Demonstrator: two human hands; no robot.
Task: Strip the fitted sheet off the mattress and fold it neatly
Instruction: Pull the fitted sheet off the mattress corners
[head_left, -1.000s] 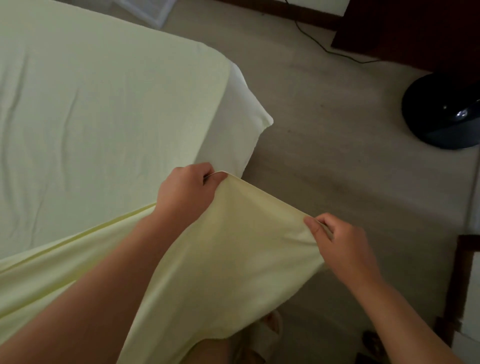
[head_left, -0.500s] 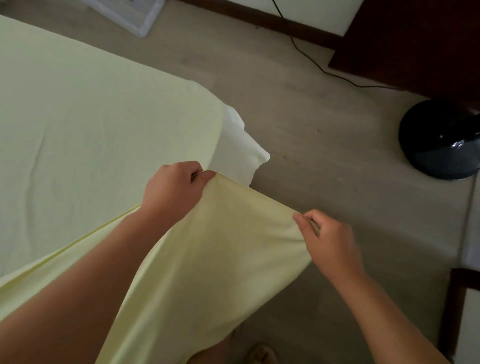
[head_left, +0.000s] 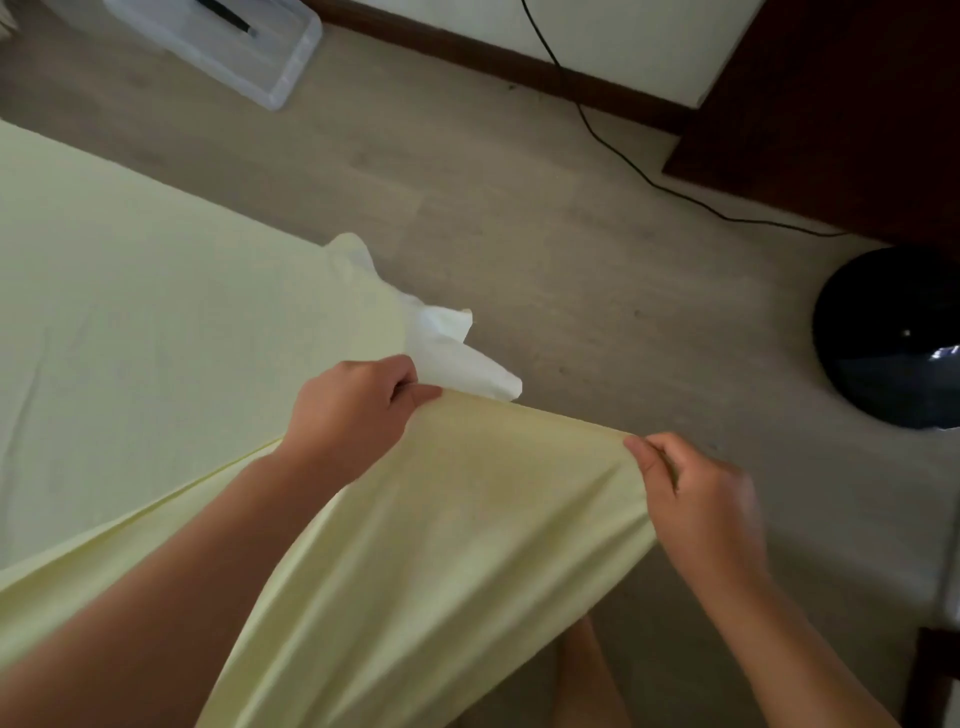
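Near edge: a bare leg (head_left: 587, 675) shows below the hanging cloth. The pale-yellow fitted sheet (head_left: 441, 545) drapes down from a taut edge stretched between 2 hands. To the left it spreads flat, with faint creases, over the mattress hidden beneath it.

Left hand (head_left: 353, 410): fingers curled, thumb and fingers pinching the sheet's edge at its left end.

Right hand (head_left: 701, 499): fingers curled, pinching the same edge at its right end, out over the floor (head_left: 519, 234).

Just beyond the left hand, a white corner (head_left: 457, 358) juts out from under the yellow cloth. Whether it is mattress or a cover cannot be told.

Far right: a black round base (head_left: 893, 338) stands on the floor. A black cable (head_left: 649, 176) crosses the floor beside dark wooden furniture (head_left: 831, 104).

Far left: a clear plastic box (head_left: 249, 47) lies near the baseboard (head_left: 493, 57).
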